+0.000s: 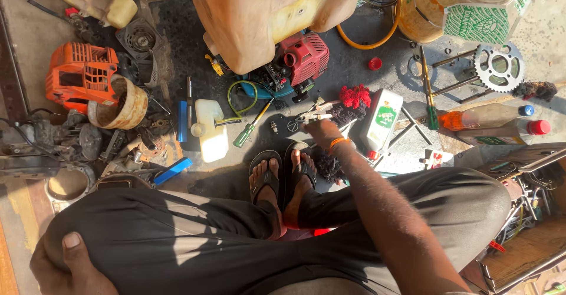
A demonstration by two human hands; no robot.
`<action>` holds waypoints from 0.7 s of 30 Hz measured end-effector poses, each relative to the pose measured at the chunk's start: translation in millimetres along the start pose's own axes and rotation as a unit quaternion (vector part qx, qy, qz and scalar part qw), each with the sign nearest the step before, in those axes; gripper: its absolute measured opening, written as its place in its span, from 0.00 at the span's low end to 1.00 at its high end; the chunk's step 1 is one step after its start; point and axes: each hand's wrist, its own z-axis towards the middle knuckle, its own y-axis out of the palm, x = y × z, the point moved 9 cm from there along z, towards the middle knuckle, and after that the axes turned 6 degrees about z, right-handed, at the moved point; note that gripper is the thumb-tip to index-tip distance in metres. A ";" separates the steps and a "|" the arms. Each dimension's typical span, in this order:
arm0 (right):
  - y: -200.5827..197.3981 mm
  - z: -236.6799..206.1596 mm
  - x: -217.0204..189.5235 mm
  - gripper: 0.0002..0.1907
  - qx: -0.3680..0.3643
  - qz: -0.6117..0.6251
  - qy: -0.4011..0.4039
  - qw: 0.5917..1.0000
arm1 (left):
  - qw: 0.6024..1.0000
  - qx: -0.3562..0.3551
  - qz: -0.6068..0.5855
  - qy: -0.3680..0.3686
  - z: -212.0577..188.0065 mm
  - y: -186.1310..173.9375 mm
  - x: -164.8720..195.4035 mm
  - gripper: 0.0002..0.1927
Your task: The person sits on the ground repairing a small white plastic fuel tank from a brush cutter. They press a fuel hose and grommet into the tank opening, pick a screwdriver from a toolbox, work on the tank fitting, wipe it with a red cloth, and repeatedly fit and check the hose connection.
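head view: the right hand (321,131) reaches past the sandalled feet, fingers closing on pliers (308,118) lying on the floor beside a red rag (355,96). left hand (65,265) cups the knee. picking up calls for a firm grasp.

- Pliers (311,117): small, with pale handles and metal jaws, lying flat on the dark floor just past the sandalled feet, jaws pointing left; the reaching fingertips touch the handle end.
- Black rag (326,166): frayed clump on the floor, just beside the right foot.
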 end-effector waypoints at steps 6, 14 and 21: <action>-134.8 -28.9 25.3 0.28 0.292 0.200 -0.091 0.931 | 0.997 0.004 -0.069 0.030 24.5 18.9 -34.6 0.41; -80.6 -67.5 28.8 0.41 -0.008 0.042 0.010 0.999 | 0.997 -0.002 -0.071 0.021 62.9 28.5 -32.7 0.40; 76.2 -133.1 35.4 0.54 -0.325 -0.204 0.000 0.923 | 0.998 -0.026 -0.064 0.005 88.5 51.8 -0.1 0.39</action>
